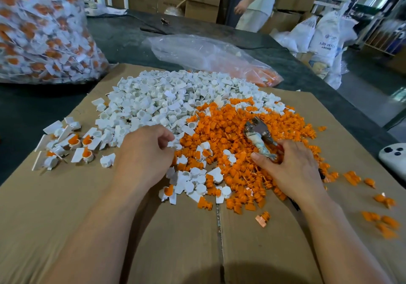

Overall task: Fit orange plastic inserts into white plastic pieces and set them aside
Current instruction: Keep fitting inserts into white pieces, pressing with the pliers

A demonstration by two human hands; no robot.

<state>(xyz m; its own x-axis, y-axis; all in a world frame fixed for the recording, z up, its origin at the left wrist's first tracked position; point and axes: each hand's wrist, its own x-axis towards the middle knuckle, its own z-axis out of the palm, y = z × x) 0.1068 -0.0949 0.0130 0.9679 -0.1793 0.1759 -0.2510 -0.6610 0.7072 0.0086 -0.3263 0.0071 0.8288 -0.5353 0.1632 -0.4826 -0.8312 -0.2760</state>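
Head view took in the cardboard-covered surface (66, 207). A heap of white pieces (153, 95) at the far side ran into a heap of orange inserts (230, 130) on the right, with finished ones (72, 145) set aside to the left. The right hand (290, 165) gripped a pliers-like tool (259, 132). Its long axis slanted away and leftward, metal head over the orange. The left hand (145, 149) pinched one white piece (172, 143) where the heaps met. I'd say turn its cup upward before pressing an insert home; which way it faced I couldn't tell.
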